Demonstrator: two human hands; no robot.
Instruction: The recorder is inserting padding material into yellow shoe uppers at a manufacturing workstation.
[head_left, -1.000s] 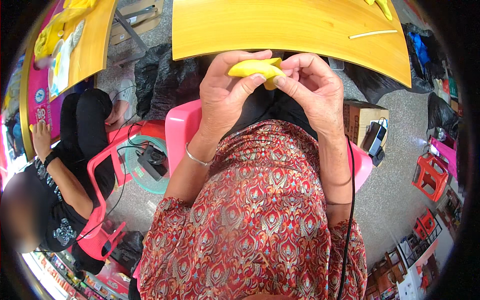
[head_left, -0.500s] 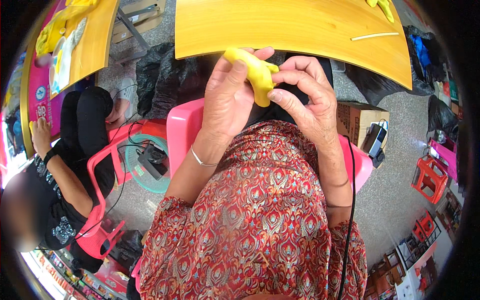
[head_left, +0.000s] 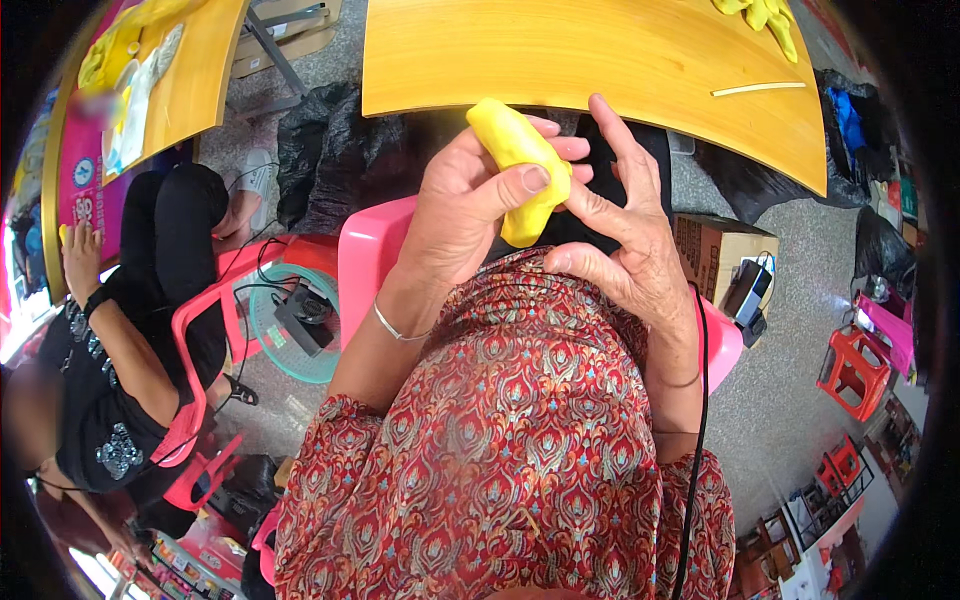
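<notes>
A plump, elongated yellow piece [head_left: 512,160], smooth and soft-looking, is gripped in my left hand [head_left: 465,195]. The thumb presses on its front while the other fingers wrap behind it. I cannot make out its material. My right hand [head_left: 630,225] is just to its right, fingers spread and one pointing up. One of those fingers reaches the piece's right side; whether it touches is hard to tell. Both hands are above my lap, in front of the near edge of a wooden table [head_left: 590,60].
On the table lie a pale thin stick [head_left: 758,89] and several yellow pieces [head_left: 765,20]. At left, another person's hand [head_left: 82,262] is near a second table [head_left: 195,75]. A cardboard box [head_left: 705,245] and a red stool [head_left: 855,362] stand on the floor at right.
My right hand has let go of the yellow piece and spread its fingers. The piece has turned in my left hand, its small side projection now out of sight.
</notes>
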